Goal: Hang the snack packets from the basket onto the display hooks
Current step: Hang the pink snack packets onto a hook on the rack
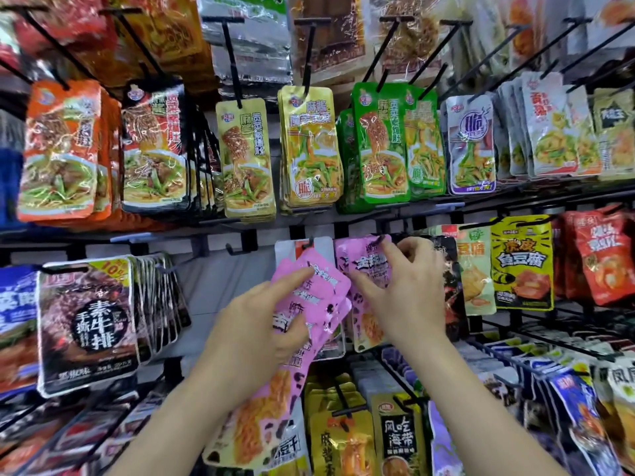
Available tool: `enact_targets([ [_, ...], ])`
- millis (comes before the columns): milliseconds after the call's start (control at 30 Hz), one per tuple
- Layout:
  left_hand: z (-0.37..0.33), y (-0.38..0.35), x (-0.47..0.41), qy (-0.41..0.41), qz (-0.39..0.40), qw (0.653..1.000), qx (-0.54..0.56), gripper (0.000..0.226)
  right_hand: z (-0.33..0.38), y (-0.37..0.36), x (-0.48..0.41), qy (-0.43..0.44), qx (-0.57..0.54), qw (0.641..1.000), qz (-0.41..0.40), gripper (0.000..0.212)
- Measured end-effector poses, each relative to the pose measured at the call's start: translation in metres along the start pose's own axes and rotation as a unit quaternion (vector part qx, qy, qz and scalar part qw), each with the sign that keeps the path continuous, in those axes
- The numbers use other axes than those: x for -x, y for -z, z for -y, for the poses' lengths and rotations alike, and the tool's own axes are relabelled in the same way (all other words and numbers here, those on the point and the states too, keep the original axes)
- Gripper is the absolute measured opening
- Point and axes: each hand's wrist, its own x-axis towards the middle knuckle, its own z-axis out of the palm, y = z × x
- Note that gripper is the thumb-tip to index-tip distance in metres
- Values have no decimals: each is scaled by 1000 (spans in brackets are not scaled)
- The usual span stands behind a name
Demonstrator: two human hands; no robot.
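Left hand [254,331] grips a fanned stack of pink packets [309,293] at centre frame. Right hand [409,286], at its 2 o'clock, pinches a single pink packet [367,266] by its top at a black hook [380,239]. At 9 o'clock a dark packet [89,324] reads 素牛排, at 3 o'clock a yellow packet [520,266] reads 鱼豆腐, and at 12 o'clock gold packets [309,146] read 麻酱.

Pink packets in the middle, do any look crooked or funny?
Yes. The bunch of pink packets in the left hand is fanned out and tilted, not hanging yet. The right hand pinches a single pink packet near its top. The hook left of them looks bare.
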Motion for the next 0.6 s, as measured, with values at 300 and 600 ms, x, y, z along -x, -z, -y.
enact_targets([
  [300,-3,-3,8,-7,-36,995,88,57,8,-15,-9,-59,-69,992,91,33],
  [600,-6,-10,16,54,-27,965,254,52,25,43,14,-196,-389,888,147,30],
])
